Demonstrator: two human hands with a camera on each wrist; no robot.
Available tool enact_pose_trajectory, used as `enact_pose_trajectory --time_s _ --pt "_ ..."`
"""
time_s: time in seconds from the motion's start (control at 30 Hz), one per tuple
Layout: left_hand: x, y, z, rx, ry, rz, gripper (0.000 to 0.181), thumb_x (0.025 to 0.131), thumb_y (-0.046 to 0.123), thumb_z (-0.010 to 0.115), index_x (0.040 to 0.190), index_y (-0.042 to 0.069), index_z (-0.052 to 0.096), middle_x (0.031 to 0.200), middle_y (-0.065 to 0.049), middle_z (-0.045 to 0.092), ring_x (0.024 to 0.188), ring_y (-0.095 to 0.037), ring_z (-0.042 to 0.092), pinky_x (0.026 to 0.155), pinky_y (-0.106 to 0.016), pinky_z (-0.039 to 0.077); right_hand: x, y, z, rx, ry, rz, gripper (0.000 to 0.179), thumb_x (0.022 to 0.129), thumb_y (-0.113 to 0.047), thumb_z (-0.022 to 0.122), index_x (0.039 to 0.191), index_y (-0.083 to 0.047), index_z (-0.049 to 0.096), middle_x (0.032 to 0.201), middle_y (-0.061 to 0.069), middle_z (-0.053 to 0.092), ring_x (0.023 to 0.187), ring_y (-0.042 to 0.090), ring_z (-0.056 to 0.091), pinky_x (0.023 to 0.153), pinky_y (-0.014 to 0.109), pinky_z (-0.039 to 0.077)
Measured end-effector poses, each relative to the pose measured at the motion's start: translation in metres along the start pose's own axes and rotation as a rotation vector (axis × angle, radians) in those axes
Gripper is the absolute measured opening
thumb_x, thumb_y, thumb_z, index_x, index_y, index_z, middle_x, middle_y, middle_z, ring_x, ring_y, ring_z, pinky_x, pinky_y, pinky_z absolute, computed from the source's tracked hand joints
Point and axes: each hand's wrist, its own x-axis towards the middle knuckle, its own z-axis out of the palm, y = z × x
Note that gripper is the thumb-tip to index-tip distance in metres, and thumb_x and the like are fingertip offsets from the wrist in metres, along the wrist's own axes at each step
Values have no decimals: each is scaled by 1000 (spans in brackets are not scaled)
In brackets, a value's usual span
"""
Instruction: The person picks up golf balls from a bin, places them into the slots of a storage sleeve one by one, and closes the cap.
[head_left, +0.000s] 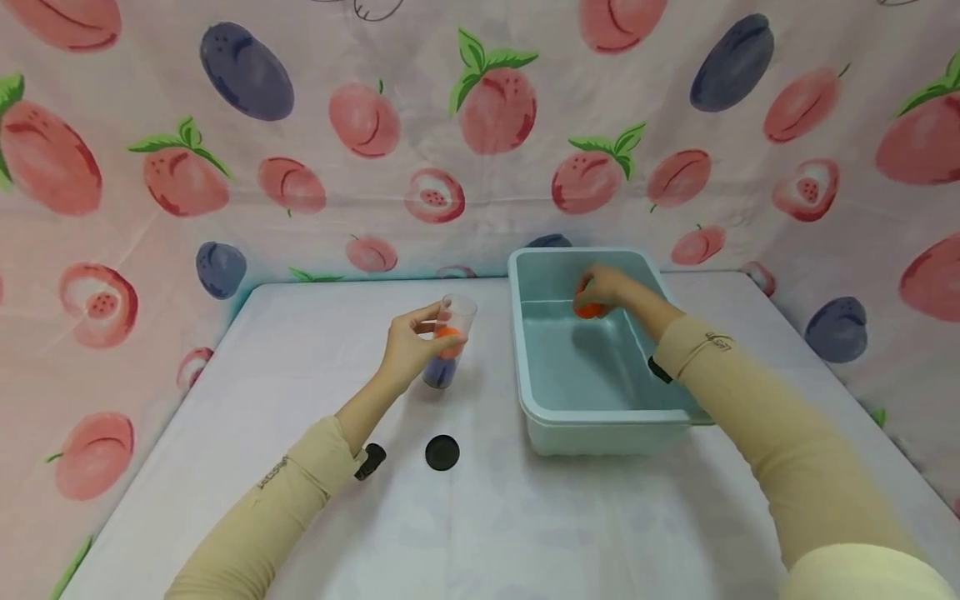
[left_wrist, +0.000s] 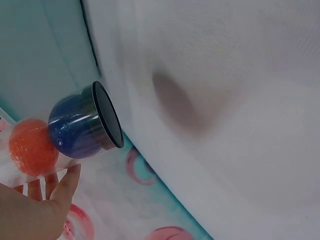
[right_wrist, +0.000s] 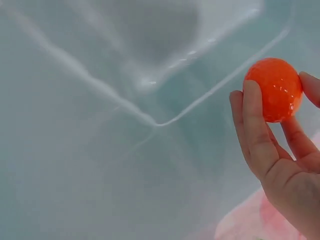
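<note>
My left hand (head_left: 408, 346) grips a clear plastic tube (head_left: 459, 308), which stands tilted above the table. Inside it are an orange ball (left_wrist: 34, 146) and, nearer the base, a dark blue ball (left_wrist: 75, 127). A black cap (left_wrist: 107, 114) closes that lower end. Over in the pale blue bin (head_left: 600, 417), my right hand (head_left: 603, 287) pinches another orange ball (right_wrist: 273, 90) between thumb and fingers. The ball is held up off the bin floor and looks smooth and shiny. On the table in front of the tube lies a round black lid (head_left: 442, 452).
The bin's raised walls stand right of the tube, with its front rim towards me. A white cloth covers the table (head_left: 480, 525). Behind it hangs a fruit-printed curtain (head_left: 495, 192), which also runs along both sides.
</note>
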Motion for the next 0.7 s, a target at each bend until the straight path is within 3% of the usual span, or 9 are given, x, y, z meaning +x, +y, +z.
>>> enact_pose_trajectory --time_s 0.1,0.3,0.5,0.7 --pt "2 0 2 -5 -1 -4 57 76 11 78 130 11 58 119 -15 64 111 -27 57 83 -29 53 -6 -7 -5 65 27 -33 33 87 -13 60 111 9 55 107 25 55 83 27 60 70 36 58" --pt "1 1 7 -20 -2 -1 58 75 10 79 130 11 58 119 -15 64 110 -27 57 83 -29 54 -12 -18 -11 259 54 -78 37 90 -12 57 120 10 52 108 23 58 80 22 62 65 27 57" --pt "3 2 10 -28 -7 9 56 76 11 78 129 10 59 119 -17 64 110 -27 57 84 -31 53 -21 -31 -10 483 55 -49 39 94 -12 53 128 7 46 131 24 44 103 30 56 86 33 55" --pt "5 5 14 -34 -24 11 57 76 12 78 130 11 58 120 -17 63 112 -27 56 87 -34 53 -28 -46 -6 646 24 -31 42 96 -11 51 133 5 41 138 23 40 102 26 59 96 40 48"
